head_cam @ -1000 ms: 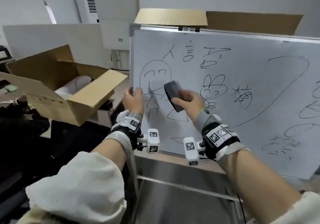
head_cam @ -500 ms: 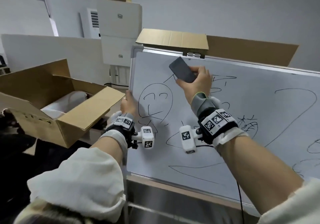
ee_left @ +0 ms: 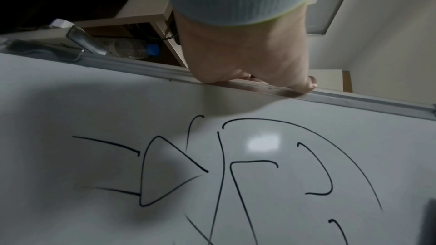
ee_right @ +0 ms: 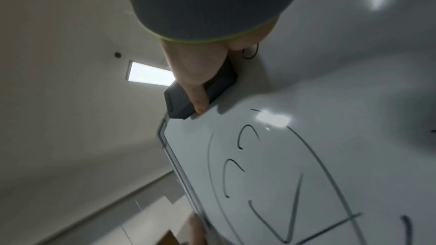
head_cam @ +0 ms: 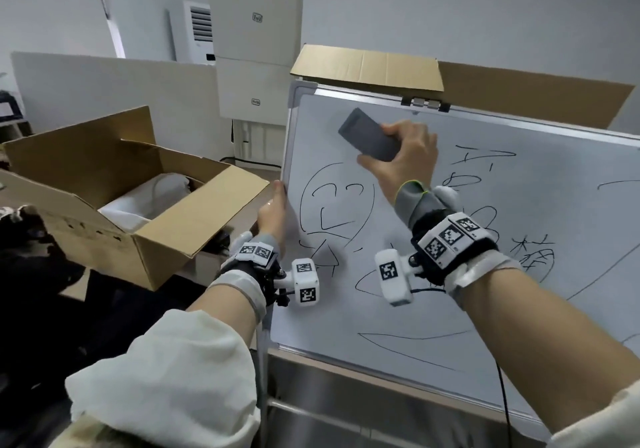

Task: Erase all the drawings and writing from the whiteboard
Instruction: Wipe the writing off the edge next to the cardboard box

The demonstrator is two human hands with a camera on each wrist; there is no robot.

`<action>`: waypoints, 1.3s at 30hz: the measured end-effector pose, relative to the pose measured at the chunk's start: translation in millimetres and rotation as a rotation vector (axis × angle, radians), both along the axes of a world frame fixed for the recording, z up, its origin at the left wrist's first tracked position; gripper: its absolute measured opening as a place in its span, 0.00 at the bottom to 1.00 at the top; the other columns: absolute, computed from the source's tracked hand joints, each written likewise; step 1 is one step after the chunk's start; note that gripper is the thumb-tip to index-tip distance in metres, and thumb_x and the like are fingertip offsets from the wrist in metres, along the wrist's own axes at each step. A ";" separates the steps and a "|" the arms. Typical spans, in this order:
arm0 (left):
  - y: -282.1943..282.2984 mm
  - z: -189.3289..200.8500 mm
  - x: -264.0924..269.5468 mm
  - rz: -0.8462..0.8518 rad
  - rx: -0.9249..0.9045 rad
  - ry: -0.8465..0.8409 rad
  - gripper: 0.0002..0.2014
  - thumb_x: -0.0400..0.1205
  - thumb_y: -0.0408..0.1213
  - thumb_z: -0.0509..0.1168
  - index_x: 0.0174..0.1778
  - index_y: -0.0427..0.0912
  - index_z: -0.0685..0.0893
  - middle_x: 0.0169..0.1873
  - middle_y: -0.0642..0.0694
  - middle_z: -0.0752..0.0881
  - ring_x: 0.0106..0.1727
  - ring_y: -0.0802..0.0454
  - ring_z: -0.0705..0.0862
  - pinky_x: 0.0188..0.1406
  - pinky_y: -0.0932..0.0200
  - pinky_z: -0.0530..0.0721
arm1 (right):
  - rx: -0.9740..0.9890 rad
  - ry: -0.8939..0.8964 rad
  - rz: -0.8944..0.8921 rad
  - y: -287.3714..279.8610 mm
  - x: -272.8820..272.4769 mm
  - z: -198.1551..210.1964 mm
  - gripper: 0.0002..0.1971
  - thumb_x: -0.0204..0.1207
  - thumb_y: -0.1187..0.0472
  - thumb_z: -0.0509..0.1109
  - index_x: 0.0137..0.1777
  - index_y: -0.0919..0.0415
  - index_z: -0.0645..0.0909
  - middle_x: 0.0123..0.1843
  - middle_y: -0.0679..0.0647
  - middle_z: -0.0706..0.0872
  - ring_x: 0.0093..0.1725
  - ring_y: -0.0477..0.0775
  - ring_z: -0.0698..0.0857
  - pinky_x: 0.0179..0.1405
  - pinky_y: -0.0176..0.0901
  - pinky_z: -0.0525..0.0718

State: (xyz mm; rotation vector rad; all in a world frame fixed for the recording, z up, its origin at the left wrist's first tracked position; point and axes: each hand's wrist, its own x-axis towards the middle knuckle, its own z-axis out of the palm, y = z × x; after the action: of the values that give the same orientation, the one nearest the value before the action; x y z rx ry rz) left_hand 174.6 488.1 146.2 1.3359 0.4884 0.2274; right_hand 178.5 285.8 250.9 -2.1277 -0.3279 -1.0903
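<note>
Near the top left corner of the whiteboard (head_cam: 485,274), the right hand (head_cam: 408,160) had its fingers and thumb curled round a dark grey eraser (head_cam: 369,137), which lay flat against the white surface above a drawn face (head_cam: 337,208). The left hand (head_cam: 273,212) gripped the board's left frame, thumb on the front edge in the left wrist view and fingers out of sight behind. The board leaned back against flattened cardboard (head_cam: 450,80), its lower edge on a metal ledge. An open cardboard box (head_cam: 138,205) sat just to its left.

Most of the marks remained: the face, the characters to the right of the hand and the long curves lower down. The main risk looked to be the board itself. It seemed only propped, so a hard sideways stroke could slide or tip it if the left hand loosened. Tilting the eraser onto an edge would probably leave streaks. The arm reaching rightward might also brush wet-looking ink and smear it, though how dry the ink was could not be told.
</note>
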 end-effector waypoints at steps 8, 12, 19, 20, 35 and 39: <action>5.8 -9.7 -2.3 -0.055 -0.038 0.006 0.30 0.77 0.74 0.58 0.57 0.51 0.79 0.44 0.52 0.79 0.57 0.45 0.78 0.69 0.49 0.75 | -0.101 0.088 -0.010 32.0 -9.8 -17.9 0.27 0.55 0.44 0.82 0.56 0.46 0.83 0.55 0.46 0.81 0.57 0.54 0.74 0.54 0.46 0.68; 7.0 -14.1 -6.1 -0.044 -0.096 -0.016 0.37 0.81 0.69 0.58 0.75 0.42 0.78 0.60 0.47 0.78 0.63 0.46 0.75 0.71 0.50 0.70 | -0.067 0.041 -0.065 33.3 -11.2 -7.5 0.27 0.55 0.44 0.81 0.56 0.46 0.83 0.55 0.46 0.81 0.57 0.54 0.75 0.56 0.47 0.71; 18.9 -77.7 53.6 -0.116 -0.317 0.034 0.52 0.53 0.85 0.65 0.58 0.44 0.90 0.63 0.41 0.88 0.67 0.39 0.84 0.76 0.41 0.73 | -0.502 0.135 0.031 53.4 -24.7 -67.1 0.28 0.49 0.49 0.85 0.52 0.50 0.86 0.52 0.52 0.83 0.54 0.63 0.78 0.52 0.52 0.73; 20.6 -85.4 60.3 -0.122 -0.320 0.044 0.45 0.54 0.83 0.66 0.49 0.45 0.90 0.59 0.41 0.89 0.64 0.38 0.85 0.74 0.42 0.73 | -0.482 0.128 0.022 53.3 -23.3 -63.4 0.29 0.49 0.48 0.85 0.53 0.49 0.86 0.52 0.51 0.83 0.54 0.62 0.79 0.52 0.51 0.72; 27.7 -62.9 32.0 -0.178 -0.398 -0.049 0.20 0.69 0.59 0.69 0.41 0.46 0.94 0.47 0.47 0.93 0.56 0.42 0.88 0.76 0.43 0.76 | -0.481 0.065 -0.019 55.7 -25.6 -64.2 0.27 0.50 0.48 0.84 0.51 0.50 0.85 0.50 0.53 0.83 0.52 0.62 0.79 0.50 0.48 0.68; 30.5 -71.4 32.7 -0.194 -0.382 -0.014 0.24 0.64 0.64 0.68 0.40 0.48 0.94 0.48 0.46 0.93 0.59 0.40 0.89 0.74 0.45 0.76 | -0.355 -0.033 -0.106 55.6 -19.2 -39.3 0.26 0.52 0.47 0.82 0.52 0.51 0.84 0.51 0.53 0.83 0.53 0.61 0.79 0.53 0.47 0.70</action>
State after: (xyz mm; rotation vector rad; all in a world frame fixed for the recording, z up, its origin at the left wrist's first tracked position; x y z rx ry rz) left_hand 207.4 518.7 74.8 0.9986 0.3647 -0.0182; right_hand 159.3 341.4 211.6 -2.4644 -0.4562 -1.1996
